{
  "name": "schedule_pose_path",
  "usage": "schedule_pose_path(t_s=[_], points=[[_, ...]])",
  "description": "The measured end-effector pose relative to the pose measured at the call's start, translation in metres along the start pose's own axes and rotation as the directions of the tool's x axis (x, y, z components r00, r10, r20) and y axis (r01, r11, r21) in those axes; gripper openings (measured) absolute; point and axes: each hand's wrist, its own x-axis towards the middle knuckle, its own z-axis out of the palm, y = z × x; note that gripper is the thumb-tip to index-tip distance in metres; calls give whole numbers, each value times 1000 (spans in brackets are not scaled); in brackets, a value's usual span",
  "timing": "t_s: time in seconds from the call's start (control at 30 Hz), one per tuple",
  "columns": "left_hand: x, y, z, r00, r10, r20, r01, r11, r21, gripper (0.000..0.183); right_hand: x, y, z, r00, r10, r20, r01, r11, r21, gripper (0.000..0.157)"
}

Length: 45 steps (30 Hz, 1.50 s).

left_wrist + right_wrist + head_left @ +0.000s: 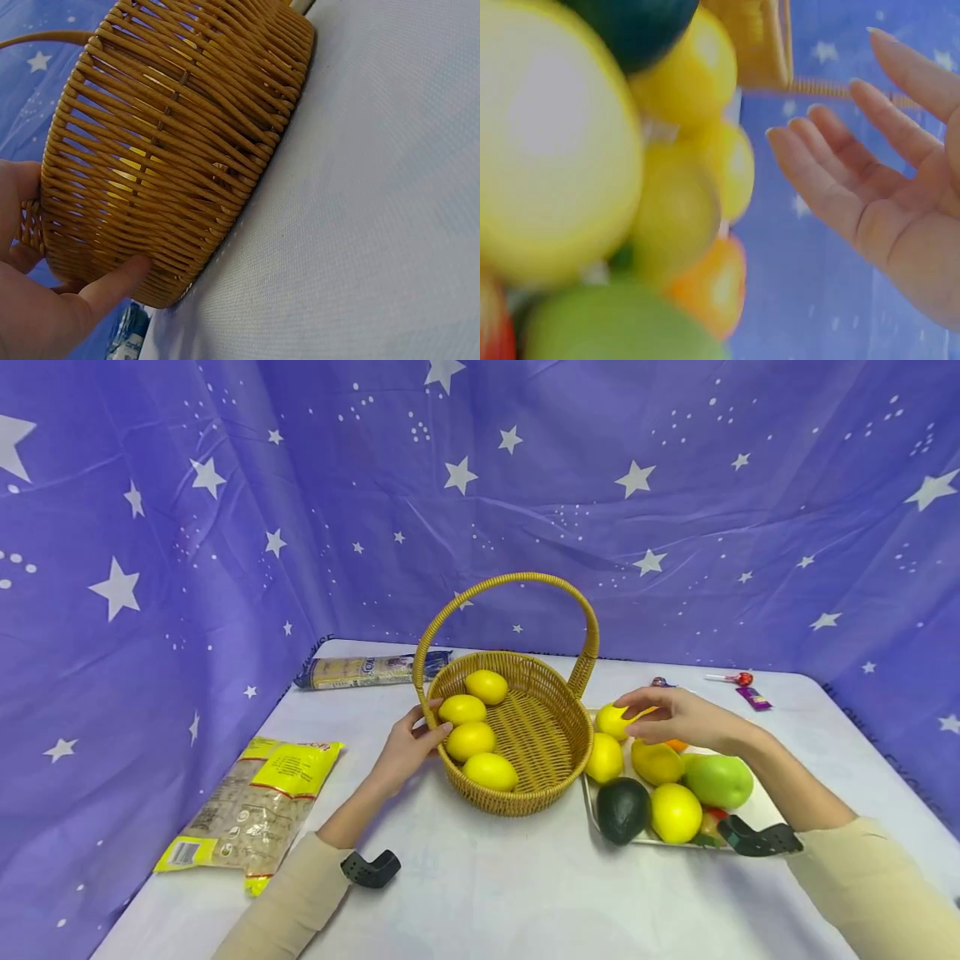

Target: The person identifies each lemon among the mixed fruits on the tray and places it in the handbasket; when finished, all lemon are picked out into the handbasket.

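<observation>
A wicker basket [540, 735] with a tall arched handle stands mid-table, several lemons [491, 772] along its left inner side. My left hand [405, 747] grips the basket's left rim; in the left wrist view, one of its fingers presses the woven outer wall. Over the far left part of a white tray [761, 806], my right hand [686, 718] hovers with loosely bent fingers. The right wrist view shows nothing in that hand. Below and around it on the tray lie lemons [603, 758], a dark avocado [623, 811], a green fruit [718, 781] and an orange fruit [712, 289].
At the left lies a yellow and clear plastic bag [255, 806]. A long packet [360, 671] lies behind the basket's left side. A red lollipop [742, 678] and a small purple wrapper [753, 697] are at the back right. Purple star-printed cloth [555, 510] surrounds the table.
</observation>
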Motion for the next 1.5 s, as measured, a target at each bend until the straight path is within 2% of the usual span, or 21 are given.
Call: schedule_pose_path(t_s=[0.07,0.13,0.3,0.53,0.73,1.07,1.27,1.5], points=[[0,0,-1,1000,2,5,-2,1000,2,56,-10,9,-8,1000,13,-11,-14,999,-46,50],[1,0,-2,1000,3,8,-3,1000,4,56,-16,18,-13,1000,4,-18,-7,991,-134,50],[0,1,-3,1000,10,0,-10,1000,14,57,-19,37,-17,999,-36,2,35,965,-261,48],[-1,-3,-2,1000,22,-3,-22,1000,1,55,-11,47,-7,994,-82,68,99,948,-302,51],[-2,-3,0,1000,16,-8,-16,1000,0,54,-6,44,0,995,-56,83,79,952,-297,53],[-2,-2,0,1000,13,-15,-13,1000,6,54,-6,39,5,997,2,74,25,934,-357,59],[-2,-3,1,1000,13,-9,-13,1000,0,54,-10,39,3,999,-14,44,30,931,-364,59],[-1,0,1,1000,14,-7,-14,1000,0,54,-18,27,-14,998,-61,-22,53,959,-279,59]])
